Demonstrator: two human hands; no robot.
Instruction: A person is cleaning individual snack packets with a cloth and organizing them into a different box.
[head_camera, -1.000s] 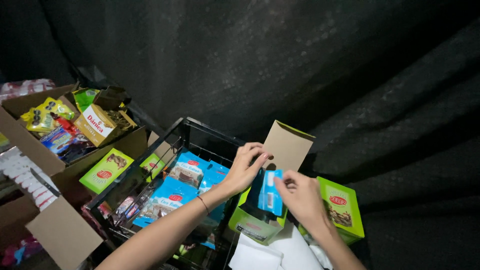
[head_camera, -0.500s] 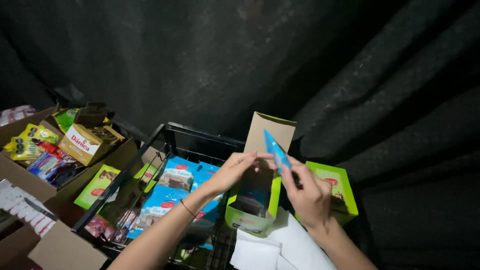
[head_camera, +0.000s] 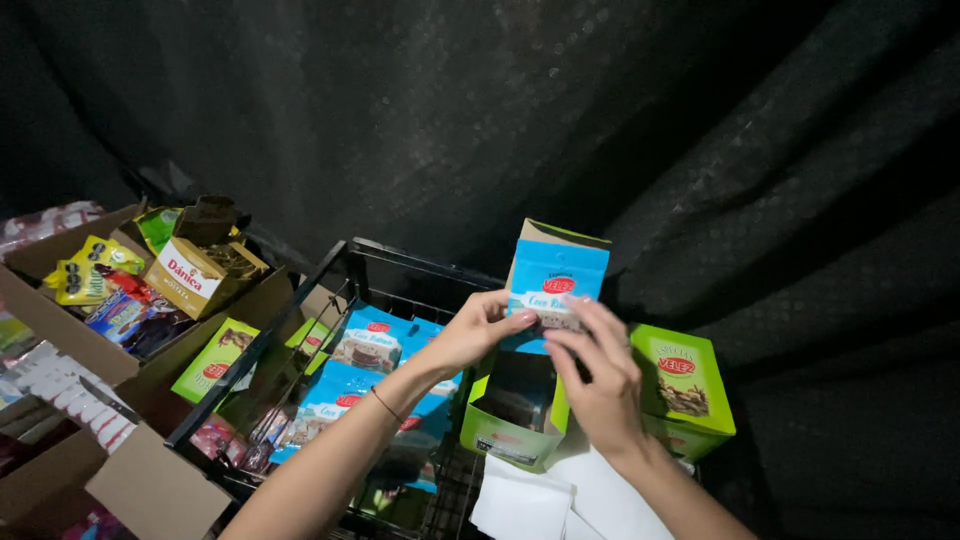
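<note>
Hands: my left hand and right hand both pinch one blue packet, upright between them.
Change: half a second ago the blue packet was edge-on in my right hand alone; now it faces me, flat, held by both.
Position: it hangs just above the open green box.
Around: wire basket of blue packs at left, shut green box at right, white paper below.
</note>
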